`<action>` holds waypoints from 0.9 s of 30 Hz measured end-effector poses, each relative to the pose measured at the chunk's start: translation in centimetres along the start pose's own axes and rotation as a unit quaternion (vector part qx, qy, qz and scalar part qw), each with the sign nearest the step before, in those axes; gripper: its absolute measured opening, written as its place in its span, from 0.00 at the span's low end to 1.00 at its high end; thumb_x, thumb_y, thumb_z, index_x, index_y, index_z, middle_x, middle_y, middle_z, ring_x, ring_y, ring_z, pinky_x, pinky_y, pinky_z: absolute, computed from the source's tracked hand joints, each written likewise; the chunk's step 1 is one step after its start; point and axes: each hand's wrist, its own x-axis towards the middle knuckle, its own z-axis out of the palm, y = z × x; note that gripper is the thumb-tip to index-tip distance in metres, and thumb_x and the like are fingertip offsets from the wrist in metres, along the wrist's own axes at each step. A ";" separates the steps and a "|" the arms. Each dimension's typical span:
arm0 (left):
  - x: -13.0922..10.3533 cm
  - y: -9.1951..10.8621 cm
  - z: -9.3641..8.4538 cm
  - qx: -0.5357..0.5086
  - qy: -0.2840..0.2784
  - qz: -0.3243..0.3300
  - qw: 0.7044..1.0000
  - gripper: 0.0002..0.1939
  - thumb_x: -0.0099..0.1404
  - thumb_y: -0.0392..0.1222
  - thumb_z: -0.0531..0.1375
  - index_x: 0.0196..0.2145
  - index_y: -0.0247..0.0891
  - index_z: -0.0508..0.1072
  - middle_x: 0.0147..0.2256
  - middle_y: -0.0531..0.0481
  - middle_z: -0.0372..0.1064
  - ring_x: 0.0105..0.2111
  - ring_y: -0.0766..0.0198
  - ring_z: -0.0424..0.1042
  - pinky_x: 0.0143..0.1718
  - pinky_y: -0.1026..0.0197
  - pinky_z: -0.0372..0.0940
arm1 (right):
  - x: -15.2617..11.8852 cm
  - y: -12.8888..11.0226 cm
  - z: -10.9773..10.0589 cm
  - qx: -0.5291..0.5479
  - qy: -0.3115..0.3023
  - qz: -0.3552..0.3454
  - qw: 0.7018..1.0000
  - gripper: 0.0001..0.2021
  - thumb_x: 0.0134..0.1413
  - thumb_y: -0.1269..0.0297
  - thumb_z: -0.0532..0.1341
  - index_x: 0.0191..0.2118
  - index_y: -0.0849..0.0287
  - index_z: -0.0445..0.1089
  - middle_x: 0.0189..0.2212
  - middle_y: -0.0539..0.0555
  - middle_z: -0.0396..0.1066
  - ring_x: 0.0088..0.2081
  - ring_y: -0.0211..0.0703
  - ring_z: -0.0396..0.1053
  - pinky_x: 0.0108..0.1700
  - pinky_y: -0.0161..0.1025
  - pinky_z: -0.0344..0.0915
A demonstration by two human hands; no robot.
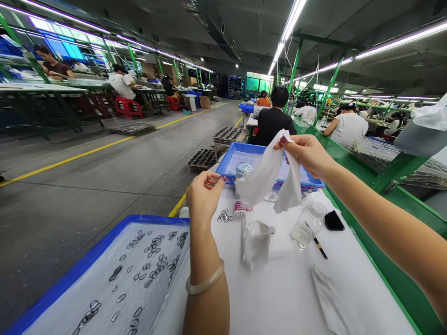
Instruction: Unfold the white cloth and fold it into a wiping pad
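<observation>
My right hand (307, 151) is closed on a thin white cloth (263, 174), pinched at its top so two ends hang down over the table. To its left, my left hand (206, 193) is raised with thumb and fingers drawn together; whether anything small is between them I cannot make out. Below the hands stands a crumpled white cloth piece (257, 242) on the white tabletop (272, 298). A clear glass jar (307, 225) with liquid is to the right, a thin dark brush-like stick (320, 248) against it. Several dark rings (224, 216) lie near my left wrist.
A blue-rimmed tray (118, 274) at left holds scattered rings. Behind the hands is a blue tray (228, 156) with a lidded jar (243, 170) in front. A pink packet (242, 208), a black pad (334, 220) and another white cloth (328, 298) lie around. Co-workers sit ahead.
</observation>
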 end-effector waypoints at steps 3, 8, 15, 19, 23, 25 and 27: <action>-1.9 1.6 2.1 0.025 -0.110 0.030 0.993 0.11 0.54 0.47 0.69 0.25 0.36 0.78 0.23 0.51 0.70 0.25 0.67 0.63 0.26 0.66 0.56 | -0.5 -0.3 0.9 0.006 -0.028 0.011 1.000 0.26 0.42 0.40 0.71 0.33 0.63 0.79 0.30 0.56 0.73 0.29 0.38 0.67 0.29 0.34 0.61; -4.8 2.4 6.7 0.042 -0.298 0.045 0.953 0.12 0.59 0.49 0.65 0.37 0.39 0.80 0.36 0.46 0.77 0.34 0.59 0.71 0.32 0.61 0.63 | -1.2 -0.6 2.1 -0.019 -0.088 -0.005 0.996 0.24 0.43 0.43 0.70 0.32 0.63 0.78 0.28 0.54 0.73 0.28 0.38 0.66 0.30 0.34 0.62; -4.6 2.0 7.1 -0.036 -0.239 0.036 0.970 0.07 0.55 0.42 0.66 0.26 0.37 0.73 0.29 0.51 0.70 0.32 0.64 0.67 0.35 0.62 0.61 | -1.6 0.6 2.4 -0.073 -0.072 -0.009 0.995 0.23 0.46 0.44 0.66 0.33 0.63 0.79 0.29 0.55 0.74 0.30 0.40 0.66 0.30 0.35 0.61; -4.5 2.5 6.5 -0.199 -0.292 -0.038 0.935 0.12 0.51 0.40 0.67 0.20 0.36 0.66 0.28 0.53 0.64 0.30 0.67 0.62 0.32 0.65 0.58 | -1.8 0.8 2.5 -0.092 -0.082 -0.034 0.992 0.24 0.47 0.43 0.66 0.33 0.64 0.79 0.31 0.56 0.75 0.32 0.42 0.68 0.33 0.36 0.62; -4.5 2.5 6.2 -0.244 -0.339 -0.111 0.902 0.17 0.53 0.47 0.67 0.22 0.37 0.63 0.22 0.56 0.56 0.22 0.71 0.55 0.24 0.67 0.53 | -1.9 0.6 2.7 -0.091 -0.107 -0.042 0.989 0.23 0.48 0.44 0.66 0.33 0.64 0.79 0.29 0.55 0.75 0.29 0.39 0.67 0.31 0.34 0.61; -4.4 2.5 6.1 -0.253 -0.342 -0.121 0.897 0.20 0.52 0.47 0.69 0.23 0.37 0.62 0.23 0.57 0.56 0.23 0.72 0.56 0.25 0.68 0.54 | -1.9 0.5 2.7 -0.081 -0.121 -0.040 0.989 0.23 0.47 0.45 0.67 0.33 0.65 0.79 0.28 0.54 0.74 0.29 0.39 0.66 0.31 0.35 0.62; -4.3 2.5 6.0 -0.264 -0.345 -0.127 0.892 0.21 0.50 0.45 0.72 0.24 0.37 0.62 0.24 0.57 0.58 0.22 0.74 0.56 0.23 0.69 0.53 | -1.9 0.5 2.4 -0.080 -0.125 -0.039 0.988 0.24 0.47 0.44 0.67 0.33 0.65 0.79 0.28 0.54 0.74 0.29 0.39 0.66 0.31 0.35 0.62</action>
